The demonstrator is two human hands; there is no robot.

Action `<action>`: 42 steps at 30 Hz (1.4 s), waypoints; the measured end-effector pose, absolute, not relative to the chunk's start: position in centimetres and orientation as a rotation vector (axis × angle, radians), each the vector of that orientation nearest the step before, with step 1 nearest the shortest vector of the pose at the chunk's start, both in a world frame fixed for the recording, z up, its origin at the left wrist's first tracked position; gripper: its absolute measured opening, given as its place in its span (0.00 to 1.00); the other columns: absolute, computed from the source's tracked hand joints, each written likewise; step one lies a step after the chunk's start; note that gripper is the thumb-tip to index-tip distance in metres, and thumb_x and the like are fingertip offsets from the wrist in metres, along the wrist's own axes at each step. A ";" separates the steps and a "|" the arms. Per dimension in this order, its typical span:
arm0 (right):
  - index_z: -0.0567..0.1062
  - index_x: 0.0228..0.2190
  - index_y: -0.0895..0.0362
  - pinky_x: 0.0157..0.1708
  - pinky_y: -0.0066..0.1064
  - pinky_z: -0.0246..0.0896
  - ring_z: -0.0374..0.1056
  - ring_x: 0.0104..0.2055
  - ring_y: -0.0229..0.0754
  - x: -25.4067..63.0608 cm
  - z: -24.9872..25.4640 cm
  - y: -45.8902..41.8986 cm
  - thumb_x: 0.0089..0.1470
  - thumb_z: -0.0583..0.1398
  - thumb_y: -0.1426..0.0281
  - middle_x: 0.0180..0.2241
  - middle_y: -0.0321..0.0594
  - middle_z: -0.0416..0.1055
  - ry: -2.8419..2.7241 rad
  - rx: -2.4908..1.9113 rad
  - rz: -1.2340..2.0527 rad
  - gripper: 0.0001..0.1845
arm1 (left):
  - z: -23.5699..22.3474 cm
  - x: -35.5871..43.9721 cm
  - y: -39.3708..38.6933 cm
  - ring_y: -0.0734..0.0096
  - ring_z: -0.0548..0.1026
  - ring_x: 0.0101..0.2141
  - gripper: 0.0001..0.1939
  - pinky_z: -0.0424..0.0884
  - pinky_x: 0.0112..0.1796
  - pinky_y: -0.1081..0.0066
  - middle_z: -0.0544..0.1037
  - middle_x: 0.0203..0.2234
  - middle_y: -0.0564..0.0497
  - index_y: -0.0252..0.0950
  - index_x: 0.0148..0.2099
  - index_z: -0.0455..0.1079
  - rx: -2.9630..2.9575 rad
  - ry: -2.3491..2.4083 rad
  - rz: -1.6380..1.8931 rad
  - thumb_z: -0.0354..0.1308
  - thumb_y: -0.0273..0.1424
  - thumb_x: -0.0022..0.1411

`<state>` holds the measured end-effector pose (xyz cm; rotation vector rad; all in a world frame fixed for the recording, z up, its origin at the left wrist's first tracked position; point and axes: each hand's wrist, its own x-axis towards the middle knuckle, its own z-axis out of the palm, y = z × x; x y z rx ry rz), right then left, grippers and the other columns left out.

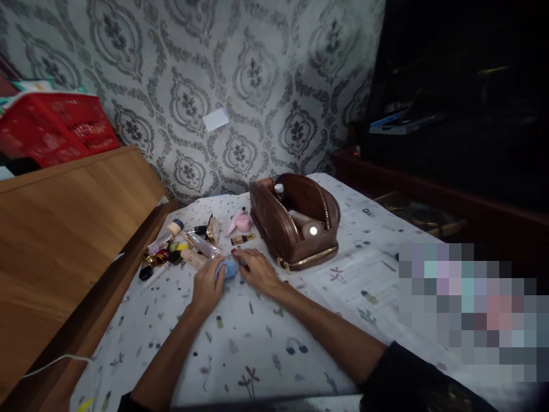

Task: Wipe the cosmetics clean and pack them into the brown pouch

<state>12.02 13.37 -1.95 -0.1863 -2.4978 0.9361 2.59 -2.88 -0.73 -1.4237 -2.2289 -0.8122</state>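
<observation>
My left hand (209, 284) is closed around a small light blue item (229, 269) whose kind I cannot make out. Just right of it, my right hand (258, 272) has its fingers curled over something small and dark with a reddish tip, mostly hidden. Beyond both hands lies a small dark bottle with a gold label (242, 239), with a pink item (242, 222) behind it. A pale tube (193, 258) lies beside my left hand. To the right stands an unzipped brown toiletry bag (274, 229), holding a white-capped bottle (279, 190) and other things.
A pile of cosmetics (165, 254) lies left of my hands on the patterned white cloth (240, 343). Along the left runs a wooden panel (64, 229), with a red basket (55, 126) above it. Patterned wallpaper is behind; a dark cabinet with an open drawer (420, 214) stands right.
</observation>
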 end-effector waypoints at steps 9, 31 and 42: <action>0.74 0.48 0.59 0.55 0.36 0.59 0.67 0.52 0.46 12.0 -2.1 13.3 0.54 0.58 0.78 0.48 0.47 0.74 -2.458 -0.186 0.973 0.19 | 1.0 0.4 -1.7 0.61 0.76 0.45 0.16 0.70 0.47 0.62 0.79 0.43 0.45 0.36 0.51 0.70 -1.360 -2.320 -0.789 0.43 0.34 0.70; 0.71 0.46 0.57 0.55 0.39 0.57 0.62 0.54 0.50 13.0 -0.7 13.4 0.55 0.59 0.76 0.47 0.48 0.69 -2.593 -0.437 0.819 0.16 | 3.9 -4.0 12.9 0.52 0.76 0.47 0.27 0.70 0.42 0.63 0.70 0.51 0.41 0.38 0.57 0.65 -1.222 -2.719 0.049 0.55 0.47 0.61; 0.68 0.44 0.56 0.37 0.34 0.65 0.69 0.35 0.43 12.6 -1.3 13.7 0.56 0.56 0.78 0.45 0.47 0.67 -2.502 -0.602 0.852 0.13 | 5.3 -3.7 7.2 0.58 0.74 0.44 0.20 0.69 0.44 0.63 0.73 0.42 0.46 0.37 0.48 0.68 -1.179 -2.510 -0.557 0.61 0.43 0.57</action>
